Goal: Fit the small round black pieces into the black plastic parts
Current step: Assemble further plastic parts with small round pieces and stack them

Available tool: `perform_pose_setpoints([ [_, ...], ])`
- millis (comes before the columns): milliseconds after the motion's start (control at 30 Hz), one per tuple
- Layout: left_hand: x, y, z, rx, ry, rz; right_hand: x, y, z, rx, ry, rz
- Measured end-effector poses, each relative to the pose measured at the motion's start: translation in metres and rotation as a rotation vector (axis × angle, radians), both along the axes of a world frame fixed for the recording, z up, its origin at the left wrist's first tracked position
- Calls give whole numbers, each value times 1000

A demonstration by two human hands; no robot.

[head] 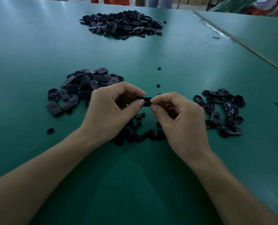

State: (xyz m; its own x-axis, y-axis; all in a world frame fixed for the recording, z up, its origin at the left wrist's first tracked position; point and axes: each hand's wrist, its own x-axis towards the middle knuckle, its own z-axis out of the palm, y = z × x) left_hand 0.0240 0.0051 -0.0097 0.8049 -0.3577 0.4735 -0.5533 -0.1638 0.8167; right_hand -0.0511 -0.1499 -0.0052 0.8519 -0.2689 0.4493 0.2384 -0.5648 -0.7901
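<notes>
Item: one part (147,101), pinched at either end by your left hand (112,111) and right hand (180,116); round pieces (135,137) lie below.

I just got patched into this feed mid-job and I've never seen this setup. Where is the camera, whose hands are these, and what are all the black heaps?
No robot here: a person works bare-handed, and the one picture comes from a camera on their head, looking down at a green table. The left hand and right hand together pinch one black plastic part. Small round pieces lie under the hands. More parts sit in a near-left heap, a looser right group and a large far heap. Whether a round piece is fitted is hidden.
</notes>
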Motion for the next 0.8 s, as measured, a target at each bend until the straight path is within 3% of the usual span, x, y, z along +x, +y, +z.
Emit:
perform_pose_setpoints([
  [233, -1, 0, 0, 7, 8, -37, -1, 1, 0, -13, -8, 14],
  [800, -1, 1, 3, -55, 114, -84, 2, -1, 1, 262, 72, 64],
])
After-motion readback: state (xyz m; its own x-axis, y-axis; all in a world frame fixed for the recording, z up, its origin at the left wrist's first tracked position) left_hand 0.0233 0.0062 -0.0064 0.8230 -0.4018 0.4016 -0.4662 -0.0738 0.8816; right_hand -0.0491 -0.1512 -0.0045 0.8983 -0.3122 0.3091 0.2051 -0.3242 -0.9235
